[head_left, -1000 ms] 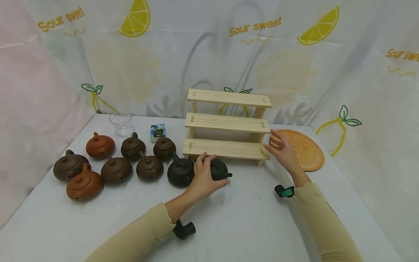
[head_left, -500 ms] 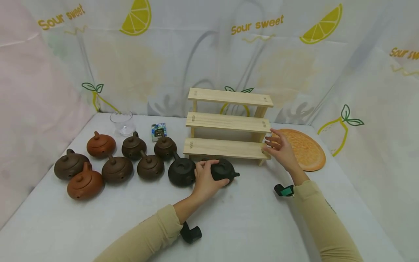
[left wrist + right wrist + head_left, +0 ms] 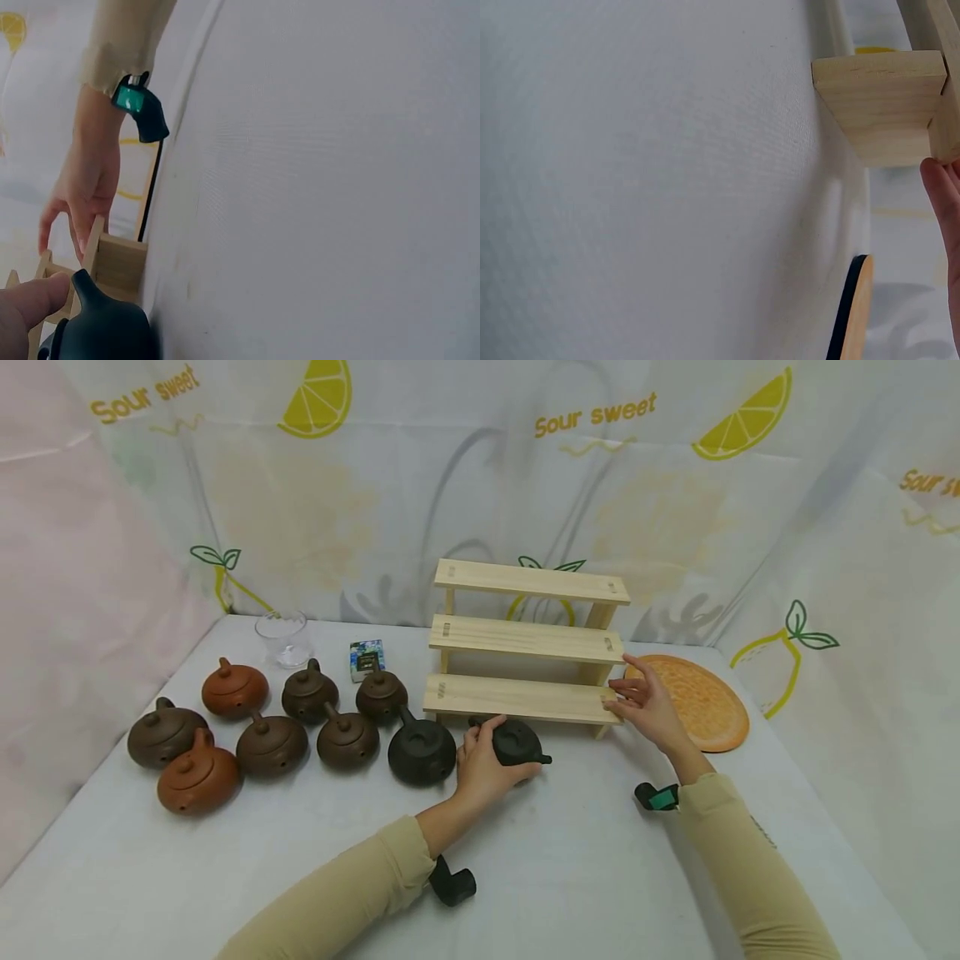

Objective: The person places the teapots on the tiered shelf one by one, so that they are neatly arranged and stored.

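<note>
My left hand (image 3: 482,770) grips a small black teapot (image 3: 517,742) from its near left side, thumb by the spout and fingers over the far side. In the left wrist view the teapot (image 3: 109,330) is close to the tabletop; whether it touches is hard to tell. It stands just in front of a three-tier wooden display shelf (image 3: 525,638). At the shelf's right end my right hand (image 3: 654,714) rests its extended fingertips against the boards. The thumb (image 3: 939,187) touches the wood in the right wrist view. Left of my left hand sits another black teapot (image 3: 422,752).
Several brown teapots (image 3: 348,742) and reddish ones (image 3: 236,689) cluster at the left. Behind them are a clear glass bowl (image 3: 285,643) and a small patterned box (image 3: 367,660). A round pizza-patterned board (image 3: 708,710) lies right of the shelf. Printed cloth (image 3: 375,510) walls the back.
Holding the black teapot, my left hand has shifted to the right, away from the other black teapot. My right hand stays at the shelf's right end.
</note>
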Motion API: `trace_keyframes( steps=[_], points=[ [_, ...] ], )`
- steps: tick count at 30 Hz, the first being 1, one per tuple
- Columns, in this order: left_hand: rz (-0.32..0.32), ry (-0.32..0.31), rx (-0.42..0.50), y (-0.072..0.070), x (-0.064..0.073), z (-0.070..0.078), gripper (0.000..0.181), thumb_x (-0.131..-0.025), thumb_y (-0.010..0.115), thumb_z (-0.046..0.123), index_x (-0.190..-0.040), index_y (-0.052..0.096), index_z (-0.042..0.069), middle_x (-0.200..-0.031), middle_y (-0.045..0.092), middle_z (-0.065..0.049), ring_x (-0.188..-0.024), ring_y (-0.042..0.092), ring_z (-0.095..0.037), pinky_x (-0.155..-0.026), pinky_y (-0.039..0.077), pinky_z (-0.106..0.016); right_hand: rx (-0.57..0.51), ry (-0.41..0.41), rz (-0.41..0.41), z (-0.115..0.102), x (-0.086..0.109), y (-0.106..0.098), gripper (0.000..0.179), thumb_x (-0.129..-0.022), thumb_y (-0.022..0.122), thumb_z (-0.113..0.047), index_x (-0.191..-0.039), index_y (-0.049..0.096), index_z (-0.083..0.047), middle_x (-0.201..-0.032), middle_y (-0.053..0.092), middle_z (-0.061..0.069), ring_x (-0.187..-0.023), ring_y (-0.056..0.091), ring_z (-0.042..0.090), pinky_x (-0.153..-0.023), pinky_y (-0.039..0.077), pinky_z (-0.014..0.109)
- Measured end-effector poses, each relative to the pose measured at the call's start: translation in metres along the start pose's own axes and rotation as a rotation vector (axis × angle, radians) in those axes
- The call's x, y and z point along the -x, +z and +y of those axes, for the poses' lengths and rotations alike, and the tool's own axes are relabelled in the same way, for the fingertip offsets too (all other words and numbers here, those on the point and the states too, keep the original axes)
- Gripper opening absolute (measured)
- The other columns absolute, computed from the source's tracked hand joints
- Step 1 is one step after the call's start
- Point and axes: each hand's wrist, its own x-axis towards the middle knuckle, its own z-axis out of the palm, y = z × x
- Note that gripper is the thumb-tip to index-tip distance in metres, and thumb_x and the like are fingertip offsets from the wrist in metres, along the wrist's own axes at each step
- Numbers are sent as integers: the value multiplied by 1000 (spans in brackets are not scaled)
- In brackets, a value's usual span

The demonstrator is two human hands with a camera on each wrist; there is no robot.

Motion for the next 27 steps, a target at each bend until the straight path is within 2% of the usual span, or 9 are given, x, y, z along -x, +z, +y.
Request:
trace_keyframes(
  steps=[4, 7, 16, 21, 25, 27],
  points=[
    [16, 33, -32, 1, -5, -1, 74, -67, 85, 27, -131, 48, 19, -130, 40, -16, -117, 35, -38, -93, 34, -51, -9, -5, -6, -2, 0, -1, 77, -81, 63, 13, -145, 24, -6, -114, 52, 28, -113, 50, 41, -84, 45, 17],
    [1, 62, -48, -1, -6, -1, 72, -66, 85, 26, -129, 52, 17, -128, 44, -15, -114, 39, -38, -92, 36, -50, -10, -12, -4, -3, 0, -2, 77, -81, 63, 14, -145, 24, -5, -113, 52, 29, -113, 49, 43, -83, 45, 16],
    [-106, 71, -46, -8, -8, 1, 68, -60, 89, 25, -121, 60, 18, -124, 55, -12, -114, 47, -35, -93, 38, -49, 0, -1, -13, 0, 0, -2, 78, -81, 63, 13, -145, 22, -6, -115, 50, 31, -115, 47, 44, -84, 45, 16],
    [-167, 61, -19, -11, -8, 0, 66, -56, 90, 25, -116, 63, 19, -119, 59, -8, -111, 52, -29, -90, 41, -43, 19, 28, -4, 1, 1, -2, 78, -81, 64, 11, -145, 23, -8, -114, 53, 27, -111, 52, 36, -84, 44, 16],
    [-219, 42, 24, -13, -9, 0, 64, -58, 89, 26, -116, 63, 23, -114, 59, -7, -106, 53, -27, -85, 43, -40, 26, 37, -11, 0, 1, -1, 78, -82, 65, 9, -145, 23, -9, -116, 52, 30, -106, 55, 27, -82, 44, 14],
    [-247, 38, 43, -16, -9, 1, 64, -58, 89, 26, -117, 63, 25, -115, 58, -7, -106, 52, -26, -84, 43, -40, 19, 38, -18, 0, 1, 0, 79, -82, 65, 8, -146, 22, -9, -117, 50, 33, -105, 54, 26, -82, 44, 14]
  ],
)
